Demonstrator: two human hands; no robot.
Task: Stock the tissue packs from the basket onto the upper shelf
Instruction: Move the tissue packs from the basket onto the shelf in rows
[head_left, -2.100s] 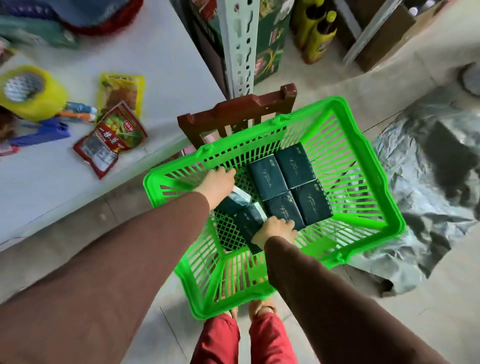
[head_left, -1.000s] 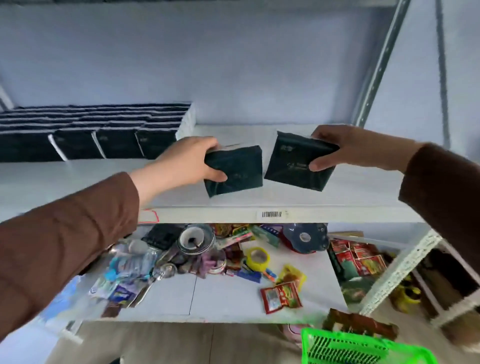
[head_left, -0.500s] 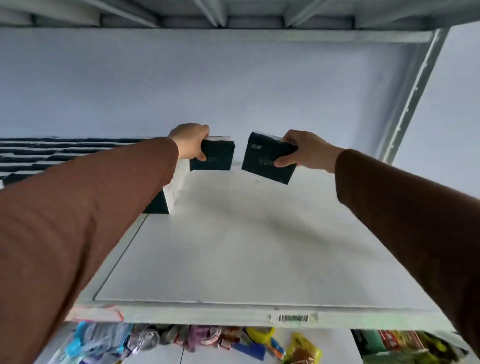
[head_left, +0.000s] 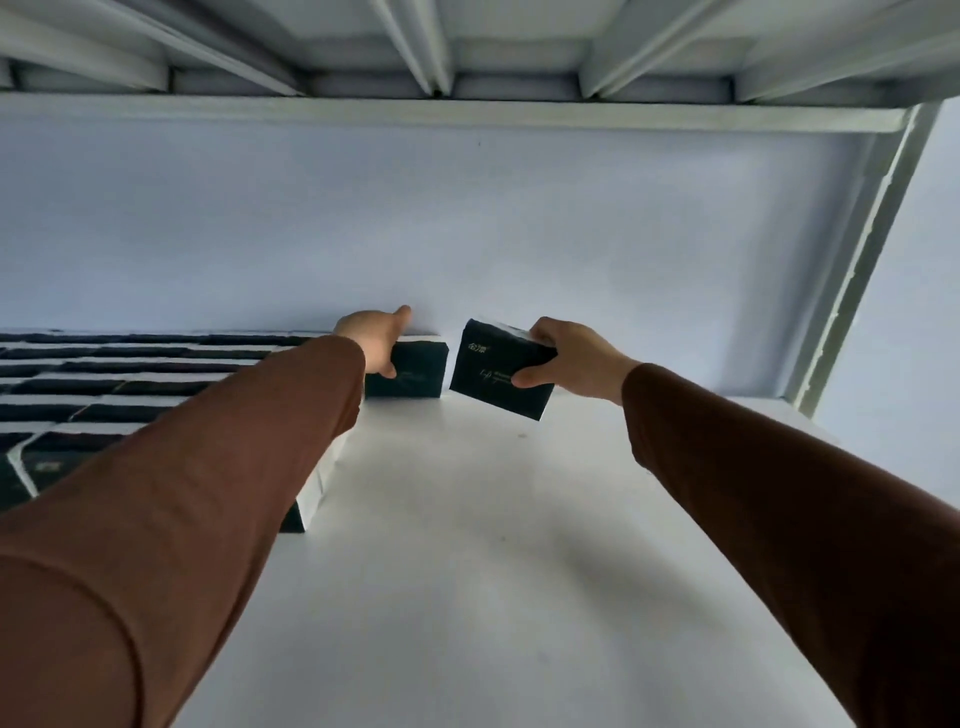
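Reaching deep onto the upper shelf (head_left: 467, 545), the left hand (head_left: 371, 338) holds a dark tissue pack (head_left: 410, 371) standing at the back wall, thumb on its front. The right hand (head_left: 571, 361) pinches a second tissue pack (head_left: 498, 374), tilted, just beside it. Stocked rows (head_left: 104, 384) fill the left.

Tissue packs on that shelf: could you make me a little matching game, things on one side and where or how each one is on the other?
Things:
1. left hand
2. right hand
3. block of stocked packs
4. upper shelf

States:
a. grips a tilted tissue pack held off the board
b. white, bare on its right part
c. fills the left side in rows
d. holds a standing pack against the back wall

Pairs: 1-d, 2-a, 3-c, 4-b
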